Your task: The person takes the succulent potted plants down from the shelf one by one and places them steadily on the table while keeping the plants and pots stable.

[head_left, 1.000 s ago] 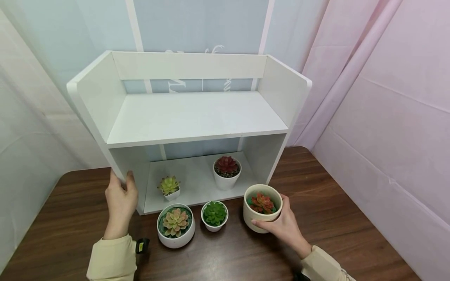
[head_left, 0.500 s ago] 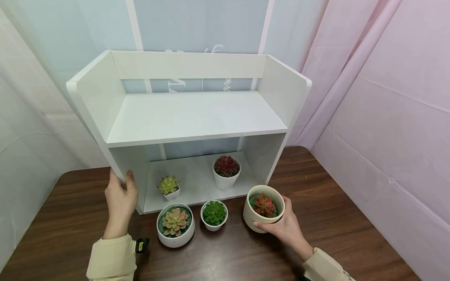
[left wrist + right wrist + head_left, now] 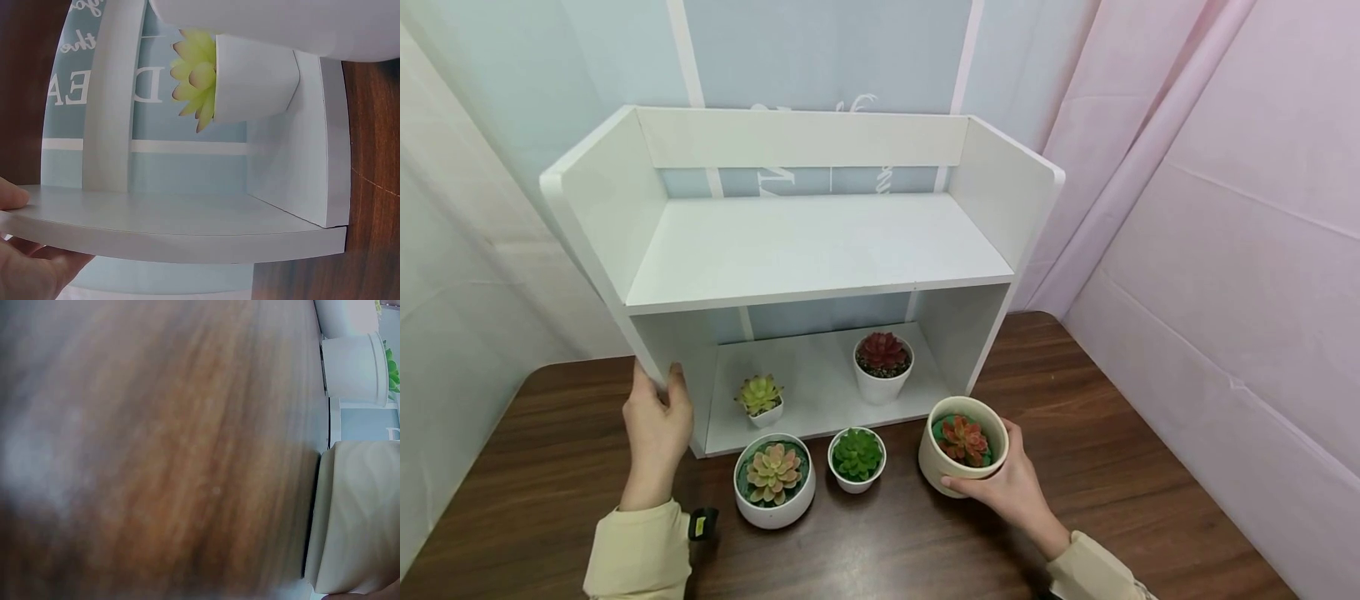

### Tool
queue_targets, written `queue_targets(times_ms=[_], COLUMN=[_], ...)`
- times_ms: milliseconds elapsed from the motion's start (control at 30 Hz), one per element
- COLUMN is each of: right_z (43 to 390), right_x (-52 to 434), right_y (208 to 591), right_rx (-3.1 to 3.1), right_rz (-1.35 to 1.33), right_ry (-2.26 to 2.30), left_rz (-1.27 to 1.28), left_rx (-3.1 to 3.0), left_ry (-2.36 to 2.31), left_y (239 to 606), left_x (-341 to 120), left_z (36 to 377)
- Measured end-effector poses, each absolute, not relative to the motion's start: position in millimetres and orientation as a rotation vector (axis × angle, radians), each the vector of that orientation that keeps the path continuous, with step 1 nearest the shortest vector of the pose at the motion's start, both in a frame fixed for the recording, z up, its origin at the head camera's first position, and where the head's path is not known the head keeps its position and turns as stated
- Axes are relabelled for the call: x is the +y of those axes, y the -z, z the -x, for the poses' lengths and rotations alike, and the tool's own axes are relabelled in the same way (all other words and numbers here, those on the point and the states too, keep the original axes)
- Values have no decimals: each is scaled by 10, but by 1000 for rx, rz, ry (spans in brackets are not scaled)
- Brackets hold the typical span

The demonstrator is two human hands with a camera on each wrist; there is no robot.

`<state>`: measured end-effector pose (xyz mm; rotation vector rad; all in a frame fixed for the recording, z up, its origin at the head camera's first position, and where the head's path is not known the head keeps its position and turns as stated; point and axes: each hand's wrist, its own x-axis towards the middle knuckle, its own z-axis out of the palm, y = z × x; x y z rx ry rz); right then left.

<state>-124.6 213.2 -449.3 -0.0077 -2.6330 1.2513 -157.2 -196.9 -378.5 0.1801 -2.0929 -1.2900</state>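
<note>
A white two-tier shelf [image 3: 820, 250] stands on the table. My left hand [image 3: 657, 429] grips the lower part of its left side panel [image 3: 187, 244], thumb on the inner face and fingers on the outer. My right hand [image 3: 1011, 487] holds a cream pot [image 3: 936, 462] with a red-orange succulent [image 3: 964, 440], thumb across the front and fingers round the right side. The pot is just before the shelf's front right corner, its base close over the wood in the right wrist view. Left of it are a small white pot with a green succulent [image 3: 856, 456] and a wide white pot with a pinkish-green succulent [image 3: 773, 473].
On the lower tier sit a small white pot with a yellow-green succulent [image 3: 760, 394], at left, and a taller white pot with a dark red succulent [image 3: 883, 367], at right. The brown wooden table [image 3: 1120, 467] extends to the right. Pale curtains [image 3: 1225, 217] hang around it.
The cream pot and my right hand have shifted slightly to the right, the pot's opening moving a little more than its base. My left hand keeps its grip on the shelf.
</note>
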Motion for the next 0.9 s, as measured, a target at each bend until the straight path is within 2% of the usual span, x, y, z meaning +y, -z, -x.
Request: queue_targets(times_ms=[600,900], right_z=[1196,1149], right_x=[2189,2204], right_y=[4431,4221], right_rx=[-2672,-2721], right_rz=[-112,-118], right_ry=[-1294,-1335], left_rz=[-178,-188], left_rx=[-2085,-2088], left_ry=[1311,1313], left_y=[3783,3785], left_x=[-1966,-1970], left_z=[1570,1574])
